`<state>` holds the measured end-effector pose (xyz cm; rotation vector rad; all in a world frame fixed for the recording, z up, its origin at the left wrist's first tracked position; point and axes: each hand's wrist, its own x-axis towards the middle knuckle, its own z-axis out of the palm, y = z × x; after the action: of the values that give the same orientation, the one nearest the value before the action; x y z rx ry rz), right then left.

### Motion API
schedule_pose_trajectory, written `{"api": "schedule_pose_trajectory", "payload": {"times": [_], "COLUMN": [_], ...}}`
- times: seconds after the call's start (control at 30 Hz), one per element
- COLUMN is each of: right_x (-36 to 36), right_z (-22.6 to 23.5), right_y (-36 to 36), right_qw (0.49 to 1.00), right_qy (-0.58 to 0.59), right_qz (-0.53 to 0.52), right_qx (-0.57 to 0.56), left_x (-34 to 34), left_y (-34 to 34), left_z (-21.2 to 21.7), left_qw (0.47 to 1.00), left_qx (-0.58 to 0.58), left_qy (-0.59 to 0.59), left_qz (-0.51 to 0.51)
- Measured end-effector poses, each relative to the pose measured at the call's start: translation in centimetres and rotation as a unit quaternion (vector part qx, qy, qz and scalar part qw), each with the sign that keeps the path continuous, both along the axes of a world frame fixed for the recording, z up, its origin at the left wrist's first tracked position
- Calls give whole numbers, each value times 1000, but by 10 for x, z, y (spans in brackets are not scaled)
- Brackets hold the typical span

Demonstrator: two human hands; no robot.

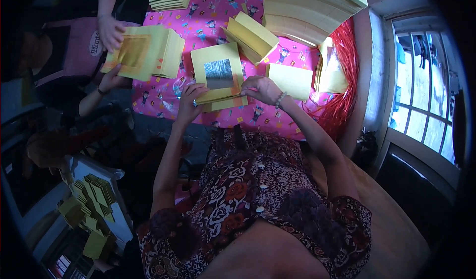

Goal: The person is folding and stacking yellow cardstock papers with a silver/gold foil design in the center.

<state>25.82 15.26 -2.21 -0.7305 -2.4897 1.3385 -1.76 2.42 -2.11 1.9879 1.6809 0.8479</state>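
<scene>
A small stack of yellow paper sheets [214, 61], each with a silver foil square in its middle, lies on the pink patterned tablecloth [163, 93] right in front of me. My left hand [190, 100] grips the stack's lower left corner, fingers on the top sheet. My right hand [262, 88], a bead bracelet on its wrist, pinches the stack's right edge. One plain yellow folded sheet [289, 80] rests just right of my right hand.
Another person's hands [110, 31] hold a yellow stack with a gold foil square [144, 53] at the left. More yellow stacks [252, 35] and a tall pile [307, 6] sit further back. Red plastic strings [342, 81] hang at the right. Folded yellow papers [89, 204] fill a box at the lower left.
</scene>
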Motion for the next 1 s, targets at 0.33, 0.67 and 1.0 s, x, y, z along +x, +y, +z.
{"api": "schedule_pose_trajectory", "payload": {"times": [0.33,0.67,1.0], "right_x": [-36,-67,-62], "right_z": [63,123,84], "right_y": [-2,-13,-19], "right_qw": [979,924,937], "right_qy": [115,268,222], "right_qz": [-147,-272,-256], "right_qx": [85,36,-90], "left_x": [-16,8,6], "left_y": [46,48,47], "left_z": [59,152,116], "left_qw": [969,886,865], "left_qx": [75,95,80], "left_qy": [-227,-440,-474], "left_qz": [64,115,146]}}
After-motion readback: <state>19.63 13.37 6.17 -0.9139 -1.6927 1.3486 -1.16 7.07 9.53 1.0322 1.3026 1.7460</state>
